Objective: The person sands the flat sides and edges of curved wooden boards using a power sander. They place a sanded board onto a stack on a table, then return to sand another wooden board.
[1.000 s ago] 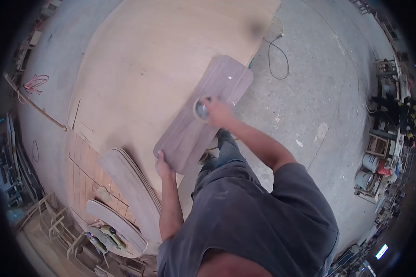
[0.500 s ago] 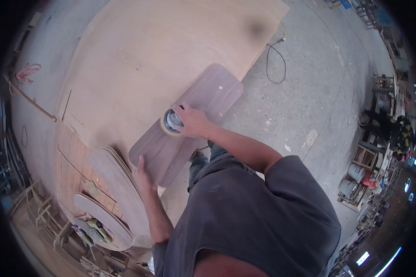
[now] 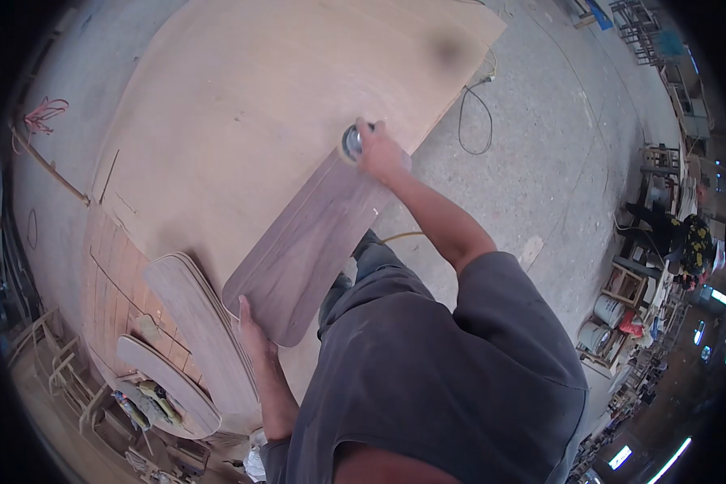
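Round tool (image 3: 350,145) has travelled from the middle of the board (image 3: 298,250) to its far end since the earlier frame; left hand remains at the near end.

Right hand (image 3: 381,153): closed around the round tool, fingers over its top, slightly blurred. Tool sits at the far left corner of the board, partly beyond its outline.

Left hand (image 3: 252,332): gripping the near left corner, thumb along the board edge; remaining fingers hidden.

Board: long, brownish, rounded corners, lying flat and slantwise along the side of the bench (image 3: 218,97) nearest the person.

Surroundings: stack of curved boards (image 3: 198,315) left of the near end; shorter curved piece (image 3: 165,373) beside the stack, farther left. Dark cable (image 3: 490,121) loops over the concrete floor (image 3: 557,169), right of the bench. Yellow hose (image 3: 403,235) shows near the legs.
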`<state>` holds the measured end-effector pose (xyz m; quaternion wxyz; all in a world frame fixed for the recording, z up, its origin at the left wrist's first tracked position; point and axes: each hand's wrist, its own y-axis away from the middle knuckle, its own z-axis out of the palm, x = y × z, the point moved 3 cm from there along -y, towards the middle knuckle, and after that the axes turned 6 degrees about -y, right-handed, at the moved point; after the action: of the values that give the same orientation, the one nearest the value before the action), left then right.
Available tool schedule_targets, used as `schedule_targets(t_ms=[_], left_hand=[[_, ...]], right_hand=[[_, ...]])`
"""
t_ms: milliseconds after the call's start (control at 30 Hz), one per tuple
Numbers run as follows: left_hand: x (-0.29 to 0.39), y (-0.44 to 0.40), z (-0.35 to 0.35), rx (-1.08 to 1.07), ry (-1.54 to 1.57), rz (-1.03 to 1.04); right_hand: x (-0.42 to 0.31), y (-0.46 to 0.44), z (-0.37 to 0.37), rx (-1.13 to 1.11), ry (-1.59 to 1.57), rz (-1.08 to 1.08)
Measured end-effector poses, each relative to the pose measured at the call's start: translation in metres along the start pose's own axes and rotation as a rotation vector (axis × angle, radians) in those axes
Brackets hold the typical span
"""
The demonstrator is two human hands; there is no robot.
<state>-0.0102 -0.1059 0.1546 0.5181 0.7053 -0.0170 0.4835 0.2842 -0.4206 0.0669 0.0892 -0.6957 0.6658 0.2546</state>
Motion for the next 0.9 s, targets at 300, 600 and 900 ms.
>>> schedule_targets(t_ms=[300,600,900], left_hand=[[0.001,-0.005,0.001,-0.01,-0.004,0.06],[-0.004,-0.018,-0.016,-0.111,0.345,0.049],[-0.001,-0.025,-0.012,-0.033,0.169,0.172]], right_hand=[[-0.064,0.021,0.049,-0.039,-0.148,-0.063],[-0.238,0.141,0.045,-0.498,-0.571,-0.518],[-0.212,0.115,0.048,-0.407,-0.442,-0.369]])
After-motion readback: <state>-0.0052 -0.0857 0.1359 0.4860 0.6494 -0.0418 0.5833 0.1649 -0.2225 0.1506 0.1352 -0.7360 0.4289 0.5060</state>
